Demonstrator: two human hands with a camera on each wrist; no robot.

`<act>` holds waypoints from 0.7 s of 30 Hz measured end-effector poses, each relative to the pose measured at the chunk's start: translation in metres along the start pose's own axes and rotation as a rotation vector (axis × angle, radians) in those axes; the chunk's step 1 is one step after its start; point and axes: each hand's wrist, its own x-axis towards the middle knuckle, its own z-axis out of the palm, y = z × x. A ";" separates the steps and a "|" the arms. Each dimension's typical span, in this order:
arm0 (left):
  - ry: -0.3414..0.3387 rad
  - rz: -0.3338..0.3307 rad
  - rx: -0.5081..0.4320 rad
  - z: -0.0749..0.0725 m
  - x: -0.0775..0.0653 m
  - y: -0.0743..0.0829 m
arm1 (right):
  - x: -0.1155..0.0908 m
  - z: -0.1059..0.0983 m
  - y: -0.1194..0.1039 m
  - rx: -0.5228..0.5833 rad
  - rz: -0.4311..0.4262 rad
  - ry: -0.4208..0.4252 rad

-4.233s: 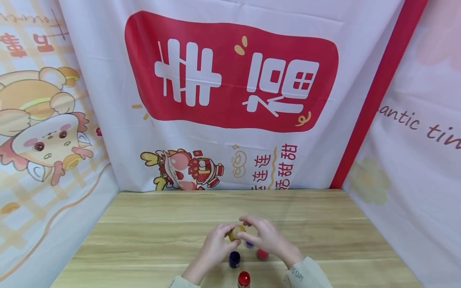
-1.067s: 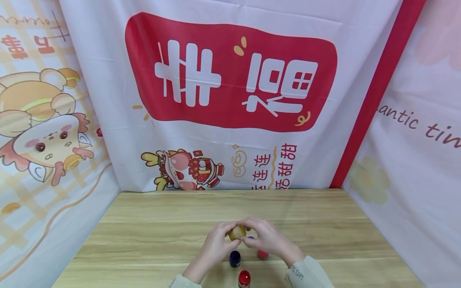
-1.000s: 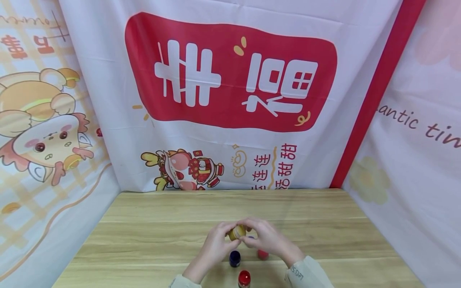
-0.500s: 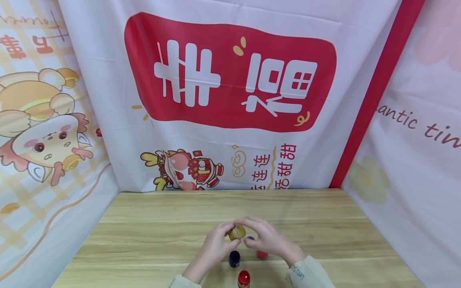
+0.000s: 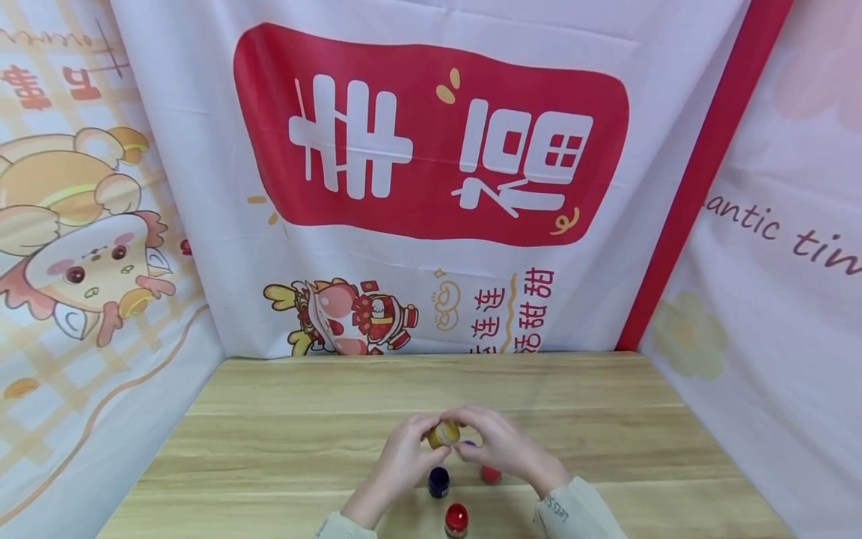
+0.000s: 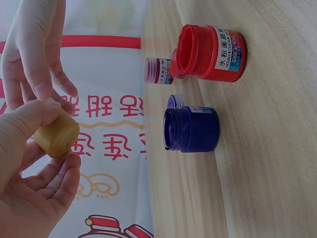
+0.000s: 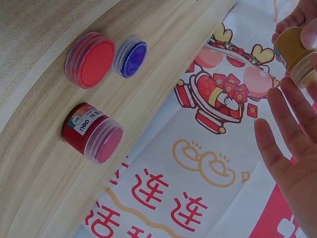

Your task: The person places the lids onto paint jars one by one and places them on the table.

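Observation:
My left hand (image 5: pixel 402 454) grips a small ochre-yellow paint jar (image 6: pixel 57 133), raised above the table and tilted to the right. Curved fingers of my right hand (image 5: pixel 501 443) are at the jar's clear lid (image 7: pixel 303 74), thumb and forefinger on its rim while the other fingers stretch away. Below the hands, an uncapped dark blue paint jar (image 6: pixel 192 130) stands upright. Nearer the body is an uncapped red paint jar (image 6: pixel 213 53). Their lids, one red (image 7: pixel 90 60) and one blue (image 7: pixel 130 57), lie on the table under my right hand.
A capped crimson paint jar (image 7: pixel 91 133) stands beside the loose lids; my right hand hides it in the head view. The wood-grain table (image 5: pixel 303 419) ends at a printed white cloth (image 5: pixel 404 258), with more cloth along both sides.
Several seconds ago my right fingers were spread wider off the lid; since then they have closed onto it, shifting slightly around it. The left hand and standing jars keep their places.

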 end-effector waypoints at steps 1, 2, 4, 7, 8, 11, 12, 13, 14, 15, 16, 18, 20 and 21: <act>0.000 -0.001 -0.002 0.000 0.000 0.000 | 0.000 0.000 0.000 0.008 0.014 -0.003; -0.001 -0.004 -0.004 0.000 0.000 0.000 | 0.000 0.000 0.000 0.012 0.022 -0.004; 0.000 -0.008 -0.004 0.000 0.000 0.000 | 0.000 0.000 -0.001 0.026 0.045 -0.008; 0.002 -0.013 -0.007 0.001 -0.001 0.000 | 0.000 0.001 -0.001 0.044 0.069 -0.011; 0.004 -0.014 -0.006 0.001 -0.001 0.000 | 0.000 0.001 -0.001 0.045 0.075 -0.011; 0.007 -0.012 -0.003 0.001 -0.001 0.001 | 0.000 0.001 -0.001 0.040 0.101 -0.013; 0.006 -0.012 -0.002 0.001 0.000 0.001 | 0.000 0.000 -0.001 0.040 0.108 -0.013; 0.007 -0.011 0.001 0.001 0.000 0.001 | 0.000 0.000 -0.001 0.034 0.116 -0.014; 0.007 -0.012 0.005 0.001 0.000 0.001 | -0.001 0.000 -0.001 0.028 0.116 -0.012; 0.006 -0.011 0.009 0.001 0.000 0.001 | -0.001 -0.001 -0.001 0.023 0.111 -0.009; 0.006 -0.011 0.013 0.001 0.001 0.001 | -0.001 -0.001 -0.001 0.019 0.105 -0.006; 0.005 -0.003 0.011 0.001 0.001 0.001 | 0.000 -0.001 0.000 0.009 0.076 0.000; 0.004 0.005 0.011 0.000 0.001 0.001 | 0.000 -0.001 0.000 0.000 0.040 0.007; 0.003 0.009 0.008 0.000 0.001 0.000 | 0.001 -0.001 0.000 -0.004 0.020 0.011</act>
